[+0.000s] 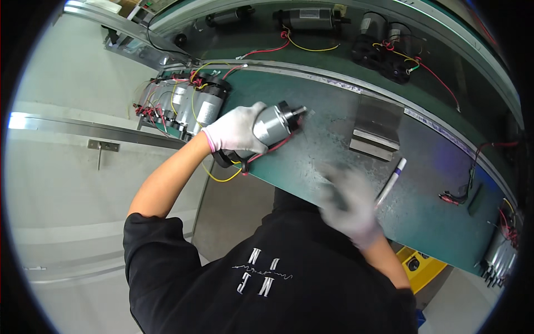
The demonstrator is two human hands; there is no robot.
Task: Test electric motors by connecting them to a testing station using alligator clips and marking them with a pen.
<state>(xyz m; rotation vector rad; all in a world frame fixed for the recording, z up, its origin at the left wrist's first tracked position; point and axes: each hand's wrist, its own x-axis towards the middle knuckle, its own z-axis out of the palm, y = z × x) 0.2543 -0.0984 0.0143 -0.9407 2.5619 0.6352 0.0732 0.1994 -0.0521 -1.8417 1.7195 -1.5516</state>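
Here the small motor point(276, 123), a silvery grey cylinder with a darker end cap and a short shaft poking out at its far end, lies just over the near edge of the green tabletop point(334, 150), clamped in the left hand point(236, 131). That hand wears a white glove with a pink cuff, its fingers wrapped over the motor's body from above, the bare forearm stretching back toward the black sleeve. Red and yellow wires point(225, 175) trail from the motor's near end and loop below the tabletop's edge. To the right of the motor the right hand point(349, 203), also white-gloved, hovers above the tabletop; it is blurred, and whether its fingers are apart or together cannot be told, though nothing shows in it. Just right of that hand lies a white marker pen point(392, 179), and beyond the pen, further right of the motor, stands a grey metal block point(377, 129). Left of the motor, a cluster of similar motors point(186, 106) sits tangled in red and yellow leads. Beyond the motor, past a metal rail, more motors point(308, 18) rest on a darker belt with their own wires.
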